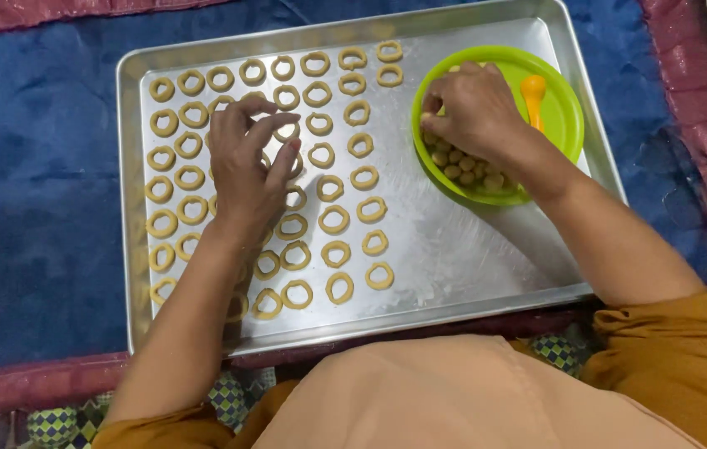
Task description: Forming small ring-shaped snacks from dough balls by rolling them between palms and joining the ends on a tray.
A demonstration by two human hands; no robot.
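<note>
- A blue cloth [37,208] with a dull pink border covers the floor, and a large silver baking tray [470,249] lies on it.
- Rows of pale dough rings [335,219] fill the tray's left and middle part, from the far edge down to the near edge; they lie close together, mostly apart from one another.
- The left hand [245,162] hovers low over the rings in the left half of the tray, fingers spread and slightly curled. Its grip is apart, clamped on nothing that shows; the fingertips sit just above or on a ring near the tray's far-left part, and I cannot tell whether they touch it.
- The bare near-right part of the tray carries nothing but a shine.
- A green bowl [565,116] stands in the tray's far-right corner, holding small dough balls [461,166] heaped at its near side.
- The right hand [474,108] reaches into the bowl from the near right, fingers bunched together over the balls at its left side; whether it pinches one is hidden by the knuckles.
- An orange stubby tool [534,96] stands in the bowl, just right of that hand.
</note>
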